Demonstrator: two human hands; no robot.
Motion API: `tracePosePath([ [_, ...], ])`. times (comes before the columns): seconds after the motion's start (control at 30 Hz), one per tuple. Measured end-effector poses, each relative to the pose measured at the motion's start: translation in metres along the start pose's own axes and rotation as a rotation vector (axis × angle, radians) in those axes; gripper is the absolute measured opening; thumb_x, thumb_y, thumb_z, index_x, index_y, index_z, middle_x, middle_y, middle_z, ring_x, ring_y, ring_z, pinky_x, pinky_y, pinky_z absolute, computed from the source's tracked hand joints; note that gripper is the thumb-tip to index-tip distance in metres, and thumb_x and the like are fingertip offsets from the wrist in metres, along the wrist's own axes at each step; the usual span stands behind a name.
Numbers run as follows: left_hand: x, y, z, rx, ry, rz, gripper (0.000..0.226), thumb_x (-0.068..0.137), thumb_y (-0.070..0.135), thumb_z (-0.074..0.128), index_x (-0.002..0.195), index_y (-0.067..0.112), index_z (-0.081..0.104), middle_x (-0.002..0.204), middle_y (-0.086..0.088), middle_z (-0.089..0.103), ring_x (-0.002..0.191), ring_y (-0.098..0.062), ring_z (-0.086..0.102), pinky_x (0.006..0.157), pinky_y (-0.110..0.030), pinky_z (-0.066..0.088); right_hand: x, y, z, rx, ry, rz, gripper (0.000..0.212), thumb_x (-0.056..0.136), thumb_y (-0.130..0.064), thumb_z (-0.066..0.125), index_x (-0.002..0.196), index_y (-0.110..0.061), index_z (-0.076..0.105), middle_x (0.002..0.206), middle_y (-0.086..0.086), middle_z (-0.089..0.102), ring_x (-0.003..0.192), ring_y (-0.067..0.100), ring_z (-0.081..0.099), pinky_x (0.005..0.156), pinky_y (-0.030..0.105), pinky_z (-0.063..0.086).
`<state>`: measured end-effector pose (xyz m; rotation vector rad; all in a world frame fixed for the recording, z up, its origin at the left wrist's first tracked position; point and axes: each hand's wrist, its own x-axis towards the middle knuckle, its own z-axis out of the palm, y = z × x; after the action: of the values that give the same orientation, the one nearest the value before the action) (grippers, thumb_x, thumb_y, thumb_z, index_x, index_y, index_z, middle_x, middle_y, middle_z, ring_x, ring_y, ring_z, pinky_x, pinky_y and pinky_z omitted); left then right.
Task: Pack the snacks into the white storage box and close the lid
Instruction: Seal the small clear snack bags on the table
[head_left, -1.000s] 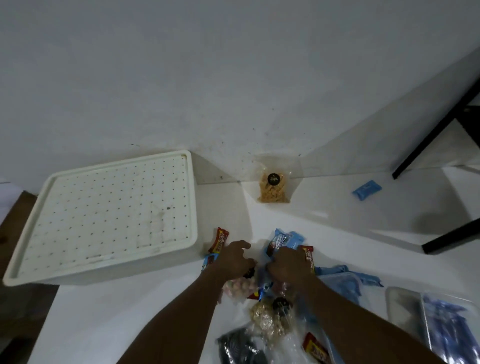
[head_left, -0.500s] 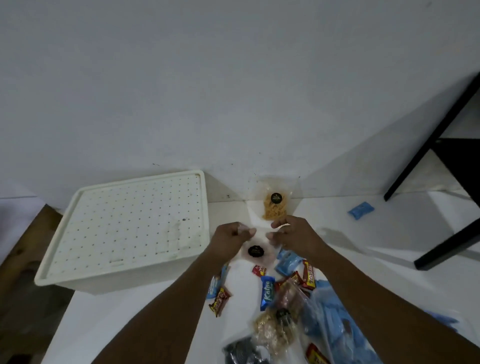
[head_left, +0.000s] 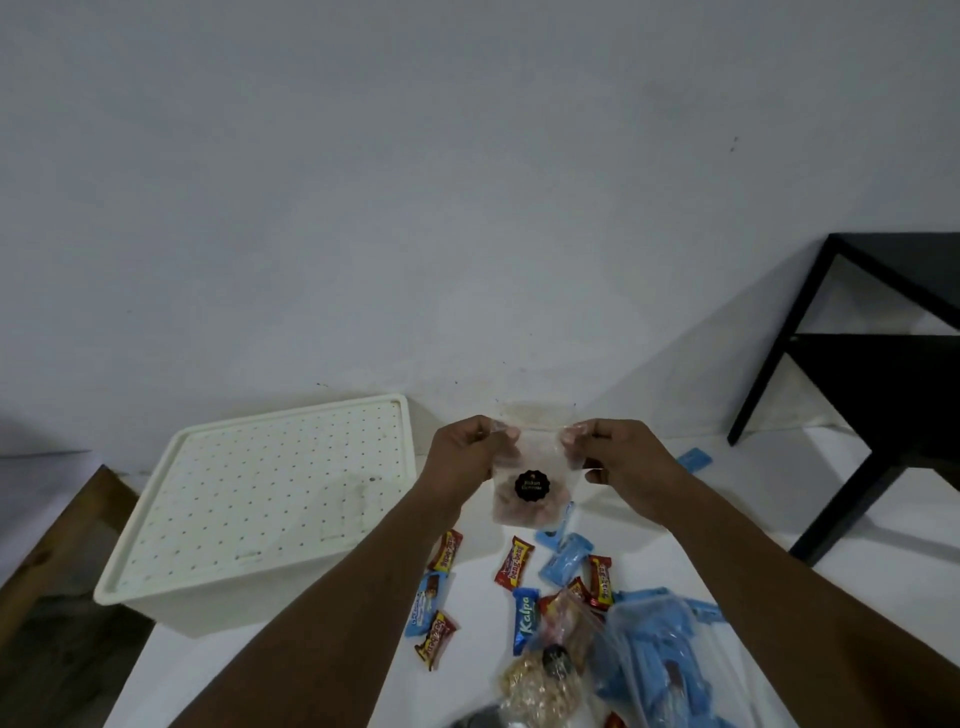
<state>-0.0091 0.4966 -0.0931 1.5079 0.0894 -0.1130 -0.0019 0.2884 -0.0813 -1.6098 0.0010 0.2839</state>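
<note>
I hold a clear snack pouch (head_left: 530, 493) with a round black label up in front of me, above the table. My left hand (head_left: 467, 457) pinches its top left corner and my right hand (head_left: 618, 462) pinches its top right corner. The white storage box (head_left: 260, 509) sits to the left with its dotted lid on. Below the pouch lie several loose snacks: red beng-beng bars (head_left: 514, 561), a blue Kalpa bar (head_left: 525, 619), light blue packets (head_left: 566, 556) and a clear bag of blue packets (head_left: 654, 660).
A white table (head_left: 322, 670) carries everything and meets a white wall behind. A black frame stand (head_left: 883, 395) rises at the right. One blue packet (head_left: 695, 460) lies apart near the wall. A pouch of brown snacks (head_left: 540, 686) sits at the bottom edge. Wooden floor shows at the left.
Both hands rose from the snack pile, took the pouch with the black label and lifted it toward the wall. The view has tilted upward.
</note>
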Motion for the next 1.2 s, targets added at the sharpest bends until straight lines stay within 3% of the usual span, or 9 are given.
tracePosePath([
  [0.13, -0.007, 0.005, 0.002, -0.022, -0.024, -0.014, 0.028, 0.087, 0.008, 0.067, 0.063, 0.019, 0.058, 0.073, -0.014, 0.065, 0.091, -0.036, 0.072, 0.066, -0.028, 0.046, -0.01, 0.003, 0.001, 0.017, -0.044, 0.006, 0.013, 0.088, -0.018, 0.068, 0.092, -0.006, 0.073, 0.075, 0.006, 0.07, 0.072, 0.017, 0.063, 0.063, 0.025, 0.046],
  [0.3, -0.016, 0.006, 0.002, -0.01, -0.077, -0.049, 0.018, 0.09, 0.014, 0.065, 0.073, 0.016, 0.061, 0.078, -0.013, 0.069, 0.097, -0.042, 0.071, 0.07, -0.032, 0.051, -0.016, -0.001, 0.003, -0.076, 0.02, -0.137, 0.014, 0.088, -0.015, 0.069, 0.084, -0.002, 0.069, 0.074, 0.011, 0.068, 0.071, 0.018, 0.061, 0.062, 0.025, 0.048],
  [0.43, -0.023, 0.009, 0.002, 0.063, -0.12, -0.004, 0.014, 0.09, 0.025, 0.069, 0.081, 0.015, 0.067, 0.084, -0.016, 0.073, 0.082, -0.027, 0.074, 0.076, -0.036, 0.053, -0.016, -0.005, 0.008, -0.123, 0.007, -0.192, 0.019, 0.088, -0.018, 0.069, 0.083, 0.001, 0.069, 0.073, 0.012, 0.068, 0.069, 0.021, 0.06, 0.064, 0.032, 0.047],
  [0.53, -0.025, 0.016, 0.002, 0.068, -0.106, 0.052, 0.015, 0.091, 0.024, 0.068, 0.086, 0.01, 0.068, 0.081, -0.014, 0.074, 0.075, -0.017, 0.072, 0.075, -0.032, 0.053, -0.016, -0.006, 0.018, -0.088, -0.021, -0.166, 0.024, 0.09, -0.023, 0.066, 0.091, 0.001, 0.07, 0.076, 0.01, 0.066, 0.07, 0.017, 0.06, 0.061, 0.027, 0.047],
  [0.63, -0.026, 0.023, 0.0, 0.079, -0.107, 0.082, 0.019, 0.092, 0.022, 0.068, 0.092, 0.003, 0.069, 0.081, -0.016, 0.074, 0.075, -0.019, 0.071, 0.072, -0.031, 0.052, -0.016, -0.009, 0.027, -0.083, -0.009, -0.187, 0.018, 0.088, -0.018, 0.068, 0.084, 0.0, 0.069, 0.072, 0.009, 0.062, 0.064, 0.013, 0.056, 0.056, 0.021, 0.047],
  [0.77, -0.026, 0.021, -0.003, 0.008, -0.047, 0.079, 0.026, 0.088, 0.026, 0.072, 0.092, 0.0, 0.071, 0.089, -0.023, 0.074, 0.083, -0.028, 0.071, 0.072, -0.032, 0.054, -0.013, -0.019, 0.032, -0.113, 0.036, -0.251, 0.019, 0.086, -0.016, 0.07, 0.068, -0.014, 0.066, 0.064, 0.005, 0.061, 0.062, 0.014, 0.053, 0.06, 0.028, 0.042],
  [0.87, -0.025, 0.019, -0.007, -0.135, -0.005, 0.03, 0.023, 0.084, 0.023, 0.075, 0.092, 0.002, 0.072, 0.086, -0.017, 0.074, 0.09, -0.032, 0.073, 0.08, -0.038, 0.054, -0.012, -0.021, 0.031, -0.048, 0.051, -0.242, 0.017, 0.088, -0.018, 0.069, 0.072, -0.012, 0.069, 0.065, 0.003, 0.063, 0.064, 0.016, 0.056, 0.059, 0.025, 0.046],
  [1.0, -0.026, 0.026, -0.004, -0.201, -0.013, 0.019, 0.01, 0.088, 0.015, 0.07, 0.089, 0.007, 0.065, 0.081, -0.012, 0.069, 0.081, -0.025, 0.073, 0.074, -0.035, 0.05, -0.015, -0.018, 0.037, 0.055, -0.004, -0.166, 0.027, 0.084, -0.03, 0.072, 0.089, -0.004, 0.074, 0.077, 0.011, 0.065, 0.071, 0.02, 0.059, 0.067, 0.032, 0.05],
  [1.2, -0.026, 0.028, -0.002, -0.152, -0.032, 0.03, 0.009, 0.091, 0.014, 0.065, 0.088, 0.006, 0.065, 0.078, -0.012, 0.069, 0.078, -0.025, 0.073, 0.071, -0.034, 0.052, -0.015, -0.03, 0.039, -0.027, 0.041, -0.239, 0.021, 0.073, -0.032, 0.075, 0.072, -0.011, 0.071, 0.067, 0.008, 0.063, 0.065, 0.018, 0.056, 0.064, 0.032, 0.046],
])
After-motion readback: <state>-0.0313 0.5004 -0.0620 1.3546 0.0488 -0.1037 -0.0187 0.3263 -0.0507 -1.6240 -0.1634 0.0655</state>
